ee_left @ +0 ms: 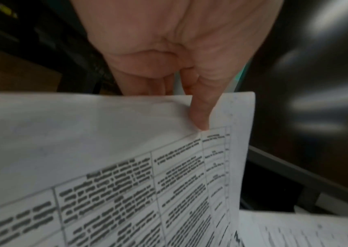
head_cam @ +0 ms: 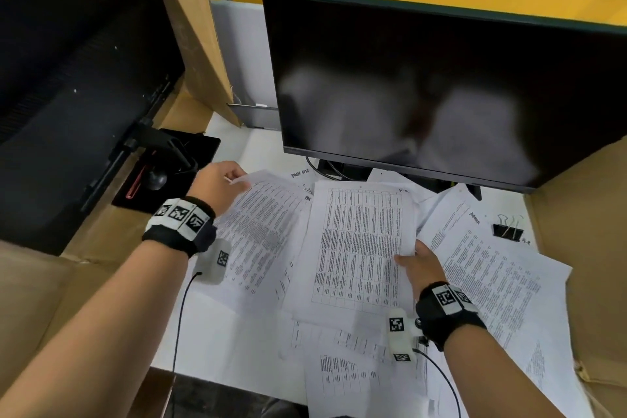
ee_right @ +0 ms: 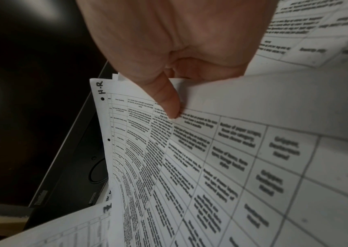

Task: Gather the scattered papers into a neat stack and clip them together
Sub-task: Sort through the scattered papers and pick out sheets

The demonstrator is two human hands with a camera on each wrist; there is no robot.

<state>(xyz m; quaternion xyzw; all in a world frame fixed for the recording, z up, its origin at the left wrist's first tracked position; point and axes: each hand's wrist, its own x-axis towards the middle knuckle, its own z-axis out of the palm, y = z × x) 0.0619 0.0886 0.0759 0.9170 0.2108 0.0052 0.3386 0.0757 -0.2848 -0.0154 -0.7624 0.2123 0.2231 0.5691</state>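
Several printed sheets lie scattered over the white desk [head_cam: 258, 149] in front of me. My left hand [head_cam: 224, 180] pinches the far corner of a text sheet [head_cam: 261, 224] and lifts it; the thumb [ee_left: 198, 113] lies on top of this sheet [ee_left: 126, 167]. My right hand [head_cam: 420, 265] pinches the right edge of a sheet with a table [head_cam: 359, 244], thumb [ee_right: 166, 100] pressed on the printed side [ee_right: 221, 158]. A black binder clip [head_cam: 508, 228] sits on the desk at the right, beyond the papers and away from both hands.
A dark monitor [head_cam: 441, 85] stands right behind the papers, its stand partly under them. Another black monitor [head_cam: 78, 78] and its base [head_cam: 169, 166] sit at the left. Cardboard [head_cam: 583, 248] borders the desk on the right, more cardboard [head_cam: 51, 288] on the left.
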